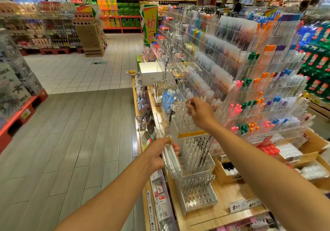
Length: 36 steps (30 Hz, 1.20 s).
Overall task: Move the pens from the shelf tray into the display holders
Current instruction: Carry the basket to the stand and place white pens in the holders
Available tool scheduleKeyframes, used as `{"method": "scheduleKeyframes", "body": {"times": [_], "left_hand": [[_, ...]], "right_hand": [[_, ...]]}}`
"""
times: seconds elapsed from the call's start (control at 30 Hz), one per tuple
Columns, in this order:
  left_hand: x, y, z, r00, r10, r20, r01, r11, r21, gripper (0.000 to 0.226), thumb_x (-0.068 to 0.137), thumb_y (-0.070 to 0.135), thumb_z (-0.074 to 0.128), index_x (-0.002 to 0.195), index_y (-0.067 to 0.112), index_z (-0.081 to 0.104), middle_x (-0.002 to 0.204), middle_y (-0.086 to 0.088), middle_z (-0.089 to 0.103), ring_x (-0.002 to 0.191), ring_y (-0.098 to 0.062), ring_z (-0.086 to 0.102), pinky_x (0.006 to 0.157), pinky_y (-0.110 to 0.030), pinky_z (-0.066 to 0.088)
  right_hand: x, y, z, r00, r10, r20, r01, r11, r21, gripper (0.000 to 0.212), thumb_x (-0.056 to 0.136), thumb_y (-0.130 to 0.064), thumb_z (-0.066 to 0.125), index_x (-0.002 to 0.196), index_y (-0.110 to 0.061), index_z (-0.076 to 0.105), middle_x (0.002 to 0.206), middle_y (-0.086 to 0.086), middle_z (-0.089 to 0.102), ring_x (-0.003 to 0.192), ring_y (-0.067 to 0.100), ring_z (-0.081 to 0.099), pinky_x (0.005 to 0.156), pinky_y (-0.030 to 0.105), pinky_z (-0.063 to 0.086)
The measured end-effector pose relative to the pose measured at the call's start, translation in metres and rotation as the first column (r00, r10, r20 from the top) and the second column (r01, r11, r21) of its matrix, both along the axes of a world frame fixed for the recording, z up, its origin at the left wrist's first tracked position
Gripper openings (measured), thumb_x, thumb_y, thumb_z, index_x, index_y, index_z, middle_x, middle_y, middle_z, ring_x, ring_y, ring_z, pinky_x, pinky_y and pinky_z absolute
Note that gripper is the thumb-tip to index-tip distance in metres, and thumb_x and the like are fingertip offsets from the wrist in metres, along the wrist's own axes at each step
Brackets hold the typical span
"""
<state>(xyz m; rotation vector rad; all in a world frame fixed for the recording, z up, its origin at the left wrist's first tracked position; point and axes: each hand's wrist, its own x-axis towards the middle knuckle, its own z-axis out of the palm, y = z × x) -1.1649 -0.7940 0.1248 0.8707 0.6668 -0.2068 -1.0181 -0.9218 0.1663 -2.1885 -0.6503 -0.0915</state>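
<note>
My left hand (160, 154) grips a bundle of white pens (168, 156) beside the shelf's front edge. My right hand (199, 112) pinches a single white pen (188, 103) by its top, above a clear display holder (185, 123) with round slots that has a few clear pens standing in it. Below that holder stands a second clear holder (198, 161) packed with white and dark pens. A third clear holder (198, 196), lower still, has pens only along its back row.
A tall clear rack of coloured pens (250, 87) rises to the right behind the holders. A white box (150, 72) sits farther along the wooden shelf (223, 218). Cardboard boxes (303, 152) stand at the right. Price tags (244, 205) line the shelf front. The aisle floor lies left.
</note>
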Motion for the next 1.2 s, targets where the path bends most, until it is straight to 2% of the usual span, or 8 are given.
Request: {"method": "scheduleKeyframes", "body": {"times": [0.2,0.5,0.6,0.7,0.83,0.97,1.07,1.2], "left_hand": [[0.002,0.004,-0.002,1.0,-0.015,-0.006,0.015,1.0,0.013,0.015,0.096,0.0,0.053,0.09,-0.009,0.064,0.078,-0.018,0.067,0.067,-0.022,0.065,0.054,-0.028,0.059],[0.007,0.006,-0.001,0.998,-0.039,0.038,0.039,0.999,0.002,0.014,0.095,0.001,0.058,0.09,-0.008,0.067,0.074,-0.018,0.067,0.06,-0.021,0.065,0.054,-0.027,0.059],[0.008,0.008,0.0,0.997,-0.04,0.067,0.042,0.999,-0.024,0.013,0.094,0.003,0.06,0.092,-0.007,0.067,0.078,-0.018,0.065,0.066,-0.022,0.063,0.057,-0.028,0.058],[0.009,0.009,0.001,0.995,-0.047,0.086,0.052,0.997,-0.051,0.015,0.094,0.007,0.062,0.09,-0.006,0.068,0.078,-0.018,0.065,0.063,-0.021,0.063,0.056,-0.027,0.058],[0.008,0.006,0.002,0.993,-0.059,0.102,0.065,0.996,-0.06,0.018,0.094,0.009,0.063,0.088,-0.006,0.069,0.073,-0.016,0.067,0.057,-0.02,0.065,0.055,-0.028,0.058],[0.007,-0.004,0.005,0.989,-0.087,0.122,0.095,0.994,-0.056,0.016,0.096,0.007,0.06,0.093,-0.006,0.068,0.072,-0.014,0.068,0.059,-0.019,0.067,0.056,-0.027,0.058],[0.007,-0.01,0.006,0.988,-0.083,0.129,0.089,0.995,-0.046,0.013,0.096,0.005,0.059,0.1,-0.006,0.066,0.076,-0.014,0.068,0.064,-0.02,0.068,0.057,-0.028,0.059],[0.006,-0.016,0.007,0.991,-0.069,0.117,0.078,0.994,-0.078,0.013,0.095,0.005,0.059,0.094,-0.004,0.068,0.074,-0.016,0.071,0.061,-0.02,0.07,0.059,-0.03,0.059]], "right_hand": [[0.008,0.009,-0.005,0.993,0.01,-0.114,-0.001,0.997,0.083,0.009,0.098,-0.016,0.056,0.103,-0.014,0.05,0.085,0.004,0.061,0.072,0.02,0.064,0.067,0.035,0.058],[0.014,0.012,-0.006,0.995,0.001,-0.104,-0.007,0.998,-0.059,0.007,0.098,-0.018,0.057,0.102,-0.018,0.052,0.086,0.004,0.064,0.07,0.019,0.067,0.061,0.032,0.054],[0.012,0.004,-0.007,0.981,-0.03,-0.193,0.002,0.989,-0.145,0.008,0.093,-0.014,0.064,0.096,-0.012,0.058,0.084,0.007,0.067,0.064,0.015,0.068,0.059,0.029,0.057],[0.001,-0.008,-0.01,0.935,0.03,-0.354,-0.058,0.996,-0.068,0.012,0.093,-0.015,0.065,0.084,-0.007,0.064,0.072,0.007,0.069,0.046,0.006,0.058,0.044,0.019,0.046],[-0.02,-0.02,-0.007,0.815,0.205,-0.542,-0.217,0.975,0.043,0.02,0.095,-0.021,0.064,0.088,-0.003,0.066,0.073,0.005,0.068,0.051,0.009,0.052,0.05,0.024,0.042],[-0.038,-0.019,-0.004,0.752,0.309,-0.582,-0.355,0.934,0.038,0.024,0.096,-0.028,0.061,0.087,-0.008,0.07,0.073,0.008,0.067,0.053,0.009,0.046,0.049,0.022,0.036],[-0.045,-0.02,-0.004,0.727,0.326,-0.605,-0.358,0.931,0.071,0.023,0.098,-0.023,0.058,0.083,-0.011,0.069,0.072,0.006,0.069,0.051,0.008,0.043,0.047,0.019,0.033],[-0.041,-0.034,0.0,0.678,0.266,-0.685,-0.217,0.963,0.16,0.017,0.101,-0.015,0.051,0.097,-0.001,0.061,0.078,0.008,0.064,0.059,0.011,0.055,0.052,0.021,0.044]]}}
